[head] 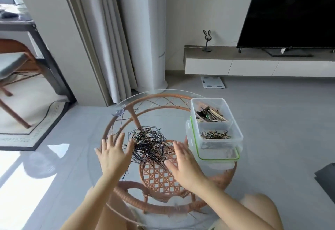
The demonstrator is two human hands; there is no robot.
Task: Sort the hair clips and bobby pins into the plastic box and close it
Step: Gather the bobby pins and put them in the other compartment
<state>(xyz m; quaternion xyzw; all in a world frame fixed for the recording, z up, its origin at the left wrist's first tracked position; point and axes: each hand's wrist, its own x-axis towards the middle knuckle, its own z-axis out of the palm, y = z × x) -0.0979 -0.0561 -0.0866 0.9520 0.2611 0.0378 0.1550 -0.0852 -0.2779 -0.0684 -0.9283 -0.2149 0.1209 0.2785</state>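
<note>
A heap of black bobby pins (147,144) lies on the round glass table (101,157). My left hand (114,154) rests flat at the heap's left edge, fingers spread, holding nothing. Flat and empty too, my right hand (183,164) lies at the heap's right edge. To the right stands the clear plastic box (235,130), uncovered, with two compartments. Its far compartment holds hair clips (210,115). A few bobby pins (215,135) lie in the near one. The box stands on its green-rimmed lid (217,158).
The glass top sits on a rattan frame (159,173). A suction cup (117,111) sticks at the table's far left rim. Beyond are a curtain (108,48), a white column unit (150,30), a scale (212,82) on the floor and a TV (290,12) on a low cabinet.
</note>
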